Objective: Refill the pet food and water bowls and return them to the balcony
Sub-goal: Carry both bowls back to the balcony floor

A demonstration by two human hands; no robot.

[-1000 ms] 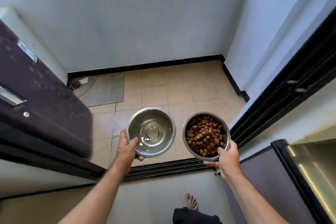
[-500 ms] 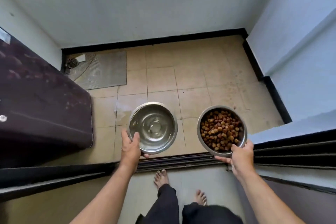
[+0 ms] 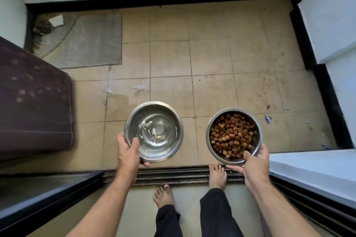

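My left hand (image 3: 128, 152) grips the near rim of a steel water bowl (image 3: 156, 132), thumb inside the rim; the water in it ripples. My right hand (image 3: 252, 161) holds a second steel bowl (image 3: 217, 152) by its near edge, thumb over the rim, and it is filled with brown kibble (image 3: 232, 136). Both bowls are held level in the air above the tiled balcony floor (image 3: 212, 59), just past the sliding-door track (image 3: 173, 175).
My bare feet stand at the track, the right foot (image 3: 217, 175) on it. A dark maroon cabinet (image 3: 32, 102) stands at the left, a grey mat (image 3: 86, 40) and a drain in the far left corner. White walls with black skirting enclose the balcony.
The view has tipped downward and I have stepped closer to the threshold; my right foot now rests on the track. Both bowls stay held side by side.
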